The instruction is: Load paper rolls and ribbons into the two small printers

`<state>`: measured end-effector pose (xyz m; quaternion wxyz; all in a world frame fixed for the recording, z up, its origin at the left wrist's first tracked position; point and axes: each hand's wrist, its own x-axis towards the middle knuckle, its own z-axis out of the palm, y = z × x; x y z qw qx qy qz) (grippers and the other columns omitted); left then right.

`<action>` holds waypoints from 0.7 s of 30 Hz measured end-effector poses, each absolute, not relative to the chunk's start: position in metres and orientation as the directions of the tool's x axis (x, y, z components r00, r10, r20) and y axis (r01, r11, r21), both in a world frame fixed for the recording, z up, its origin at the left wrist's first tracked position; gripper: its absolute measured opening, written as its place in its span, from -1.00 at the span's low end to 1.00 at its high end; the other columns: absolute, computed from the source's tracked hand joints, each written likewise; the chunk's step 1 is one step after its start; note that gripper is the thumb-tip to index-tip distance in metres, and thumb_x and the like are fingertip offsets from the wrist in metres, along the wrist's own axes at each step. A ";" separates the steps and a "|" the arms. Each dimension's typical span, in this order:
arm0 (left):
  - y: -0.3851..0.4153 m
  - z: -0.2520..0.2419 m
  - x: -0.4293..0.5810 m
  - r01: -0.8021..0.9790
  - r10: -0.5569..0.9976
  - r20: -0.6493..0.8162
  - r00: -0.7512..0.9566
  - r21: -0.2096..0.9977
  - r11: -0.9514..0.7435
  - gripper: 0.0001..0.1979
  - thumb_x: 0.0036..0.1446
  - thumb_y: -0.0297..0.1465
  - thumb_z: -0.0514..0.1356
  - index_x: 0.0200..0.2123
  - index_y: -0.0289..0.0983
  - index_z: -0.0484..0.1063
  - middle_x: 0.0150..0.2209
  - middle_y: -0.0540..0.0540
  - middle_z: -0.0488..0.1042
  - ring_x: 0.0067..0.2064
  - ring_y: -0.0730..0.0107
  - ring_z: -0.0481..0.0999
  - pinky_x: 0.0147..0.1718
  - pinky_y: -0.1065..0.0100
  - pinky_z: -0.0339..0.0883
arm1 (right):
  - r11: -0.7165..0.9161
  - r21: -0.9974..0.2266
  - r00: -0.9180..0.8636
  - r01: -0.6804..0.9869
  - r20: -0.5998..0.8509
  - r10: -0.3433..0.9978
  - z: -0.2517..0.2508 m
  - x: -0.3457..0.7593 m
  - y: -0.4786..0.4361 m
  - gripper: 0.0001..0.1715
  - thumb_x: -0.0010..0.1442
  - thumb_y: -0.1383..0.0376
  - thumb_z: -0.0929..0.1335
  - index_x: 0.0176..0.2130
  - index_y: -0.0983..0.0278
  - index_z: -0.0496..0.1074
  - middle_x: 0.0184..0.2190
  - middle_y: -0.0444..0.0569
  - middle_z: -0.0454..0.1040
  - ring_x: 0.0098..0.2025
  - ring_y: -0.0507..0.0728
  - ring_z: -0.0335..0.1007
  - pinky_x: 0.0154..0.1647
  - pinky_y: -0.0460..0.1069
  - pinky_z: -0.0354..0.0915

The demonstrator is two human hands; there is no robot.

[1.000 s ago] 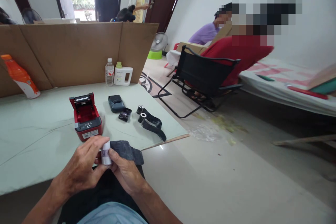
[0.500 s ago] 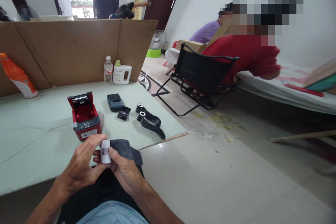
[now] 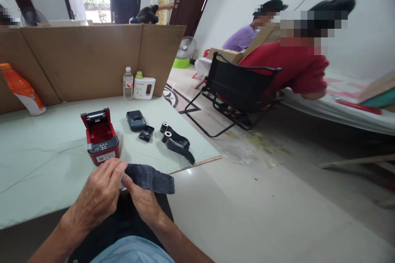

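Note:
At the table's front edge, my left hand (image 3: 103, 187) is closed over a small paper roll (image 3: 121, 184), of which only a bit of white shows between the fingers. My right hand (image 3: 143, 201) grips the same roll from the other side, its thumb pressed near the left fingers. A loose dark strip (image 3: 151, 178) runs out from the roll to the right, above the right hand. Just beyond the left hand stands a red label printer (image 3: 103, 146), its lid raised and its bay showing.
On the table (image 3: 49, 156) are a dark-blue portable printer (image 3: 135, 120), a small black part (image 3: 146, 133) and black rolls (image 3: 167, 136) with loose tails. Bottles (image 3: 128, 84) stand by a cardboard screen (image 3: 92, 61). A person in red (image 3: 296, 65) sits on a black folding chair (image 3: 240, 84).
My left hand has wrapped over the roll, covering most of its white face. The dark strip now stretches out flatter and farther right.

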<state>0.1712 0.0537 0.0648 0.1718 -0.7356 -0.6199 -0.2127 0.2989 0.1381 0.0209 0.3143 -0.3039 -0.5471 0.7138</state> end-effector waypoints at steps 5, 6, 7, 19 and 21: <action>0.055 0.059 0.167 0.975 0.819 0.566 0.095 0.114 -0.192 -0.43 0.11 -0.70 0.09 0.21 -0.37 0.28 0.06 -0.36 0.54 0.12 -0.03 0.56 0.11 -0.02 0.54 | -0.255 -0.951 -0.632 -0.178 -0.088 0.770 0.022 0.296 0.138 -0.36 0.09 -0.19 0.52 -0.10 0.24 0.66 -0.05 0.06 0.66 0.10 0.36 0.55 0.28 0.28 0.36; 0.054 0.057 0.166 0.962 0.814 0.577 0.063 0.181 -0.202 -0.43 0.14 -0.67 0.13 0.23 -0.34 0.27 0.07 -0.34 0.53 0.13 -0.01 0.56 0.12 0.01 0.54 | -0.320 -0.925 -0.671 -0.204 -0.106 0.734 0.020 0.295 0.138 -0.35 0.09 -0.20 0.52 -0.11 0.26 0.67 -0.09 0.08 0.67 0.05 0.36 0.58 0.23 0.29 0.40; 0.052 0.055 0.165 0.945 0.810 0.586 0.023 0.252 -0.209 -0.43 0.17 -0.63 0.17 0.25 -0.31 0.25 0.09 -0.32 0.53 0.14 0.02 0.56 0.12 0.05 0.54 | -0.394 -0.891 -0.716 -0.227 -0.122 0.688 0.018 0.295 0.137 -0.34 0.10 -0.21 0.51 -0.11 0.27 0.67 -0.13 0.10 0.68 0.00 0.36 0.61 0.17 0.29 0.44; 0.042 0.053 0.164 0.896 0.799 0.601 -0.022 0.366 -0.250 -0.44 0.22 -0.57 0.22 0.28 -0.25 0.26 0.09 -0.26 0.54 0.14 0.13 0.57 0.11 0.16 0.53 | -0.552 -0.767 -0.758 -0.328 -0.135 0.638 0.011 0.294 0.128 -0.38 0.13 -0.09 0.55 -0.02 0.30 0.63 -0.23 0.12 0.67 -0.05 0.33 0.62 0.01 0.25 0.52; 0.041 0.054 0.164 0.886 0.805 0.592 -0.024 0.386 -0.257 -0.42 0.22 -0.56 0.24 0.28 -0.24 0.25 0.10 -0.26 0.55 0.14 0.14 0.57 0.12 0.17 0.52 | -0.570 -0.757 -0.785 -0.318 -0.128 0.607 0.012 0.295 0.128 -0.38 0.13 -0.10 0.55 -0.03 0.31 0.63 -0.23 0.13 0.67 -0.06 0.33 0.62 0.00 0.25 0.52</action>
